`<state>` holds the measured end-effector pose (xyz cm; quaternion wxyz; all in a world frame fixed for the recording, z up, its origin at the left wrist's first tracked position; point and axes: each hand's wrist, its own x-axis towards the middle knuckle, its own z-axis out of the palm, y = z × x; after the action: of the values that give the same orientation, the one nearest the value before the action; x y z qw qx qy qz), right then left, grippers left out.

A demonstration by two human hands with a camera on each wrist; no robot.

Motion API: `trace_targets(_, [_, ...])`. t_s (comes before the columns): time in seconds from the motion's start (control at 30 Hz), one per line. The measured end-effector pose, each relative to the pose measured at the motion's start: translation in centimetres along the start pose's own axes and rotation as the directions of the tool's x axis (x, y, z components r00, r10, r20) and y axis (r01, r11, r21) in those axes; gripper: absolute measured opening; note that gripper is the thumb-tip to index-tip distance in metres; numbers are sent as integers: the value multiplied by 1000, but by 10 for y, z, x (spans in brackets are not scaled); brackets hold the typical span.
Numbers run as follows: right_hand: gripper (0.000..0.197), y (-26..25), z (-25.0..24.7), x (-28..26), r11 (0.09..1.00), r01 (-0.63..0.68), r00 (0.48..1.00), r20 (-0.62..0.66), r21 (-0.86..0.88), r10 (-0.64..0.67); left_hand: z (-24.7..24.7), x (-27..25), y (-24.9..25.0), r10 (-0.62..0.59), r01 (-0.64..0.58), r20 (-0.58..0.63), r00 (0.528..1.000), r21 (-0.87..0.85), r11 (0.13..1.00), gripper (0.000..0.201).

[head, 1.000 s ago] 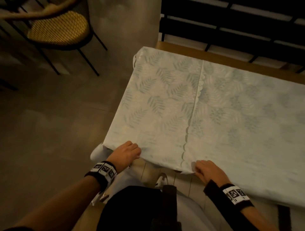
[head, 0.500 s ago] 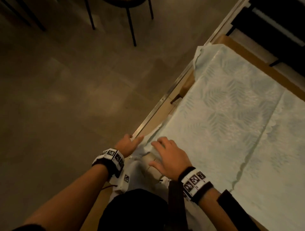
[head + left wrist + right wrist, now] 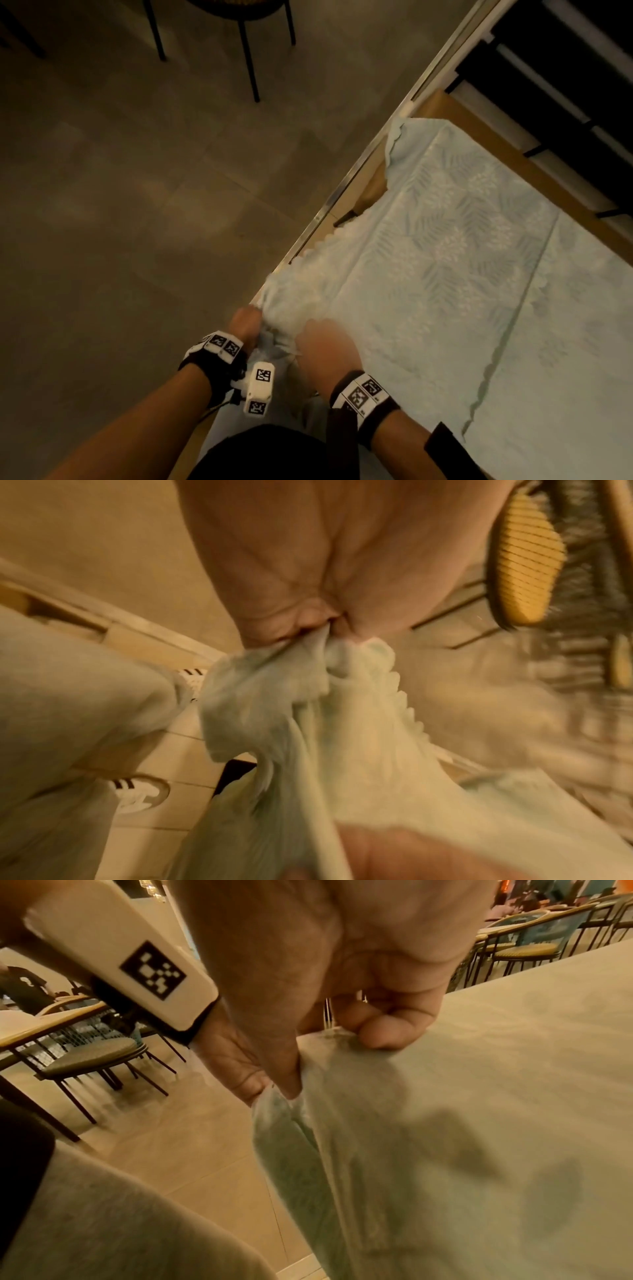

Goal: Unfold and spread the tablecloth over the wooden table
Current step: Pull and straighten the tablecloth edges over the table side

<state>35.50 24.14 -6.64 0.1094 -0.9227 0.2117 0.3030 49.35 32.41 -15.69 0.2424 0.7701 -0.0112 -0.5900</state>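
Tablecloth [image 3: 445, 274] lies flat over most of the counter [image 3: 442, 106], leaf pattern up, scalloped seam running across it. Near-left corner is bunched up at the counter edge. Left hand [image 3: 245, 322] grip: clenched on that bunched corner, fabric pinched betw. thumb & fingers per wrist cam. Right hand [image 3: 327, 346] grip: pinching the cloth edge just beside the left, other fingers curled on top. Chair [image 3: 239, 13] on floor, well apart.
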Motion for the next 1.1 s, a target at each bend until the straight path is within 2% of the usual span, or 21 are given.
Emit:
trace_targets(0.03, [21,-1,1,0,1000,2,1000,-12,11,-1,-4,4,-5,-47,46,-10,999,-110,993,25])
trace_targets(0.07, [23,-1,1,0,1000,3,1000,-15,23,-2,-8,5,-8,-59,67,39,997,-255,965,38])
trace_targets(0.1, [23,-1,2,1,999,1,1000,-12,34,-1,-11,8,-14,-47,63,66,997,-282,957,50])
trace_targets(0.17, [21,-3,3,1,999,-3,1000,-1,51,3,-14,23,-25,81,-78,51,995,-66,995,59])
trace_targets(0.23, [18,-3,5,1,999,-3,1000,-8,51,4,-15,24,-25,128,-130,21,992,149,980,41])
trace_targets(0.3, [17,-2,6,2,999,-2,1000,-15,52,3,-23,24,-27,186,-180,19,982,357,917,21])
trace_targets(0.37, [18,-2,7,2,998,-18,1000,-4,56,18,-39,22,-32,144,-132,11,990,464,876,12])
trace_targets(0.47, [21,-2,9,3,998,-30,1000,9,59,30,-65,26,-46,34,-31,4,999,487,873,17])
trace_targets(0.53, [23,-1,11,3,998,-24,1000,5,60,24,-73,26,-51,-22,30,-25,999,402,915,16])
trace_targets(0.6, [24,-1,12,3,997,-25,1000,7,70,25,-73,25,-49,-115,116,-21,993,117,986,15])
trace_targets(0.63, [25,-1,12,3,997,-26,1000,10,76,26,-71,23,-46,-166,165,-10,986,-71,984,16])
trace_targets(0.7, [28,-1,13,3,996,-26,1000,9,87,26,-66,15,-35,-237,225,23,971,-409,884,14])
trace_targets(0.77, [30,-2,12,1,994,-34,999,-7,104,35,-60,9,-26,-234,202,25,972,-596,777,15])
trace_targets(0.87, [24,-4,11,0,993,-45,997,-53,113,51,-56,5,-22,-120,106,25,992,-671,734,14])
trace_targets(0.93, [21,-5,12,1,992,-55,995,-80,113,64,-55,5,-26,-52,36,-4,999,-671,740,16])
trace_targets(1.03, [19,-5,13,0,991,-61,992,-100,116,72,-55,12,-34,2,-79,-129,992,-592,802,22])
trace_targets(1.1, [20,-6,12,0,991,-63,993,-96,117,75,-58,18,-41,69,-159,-210,975,-449,879,14])
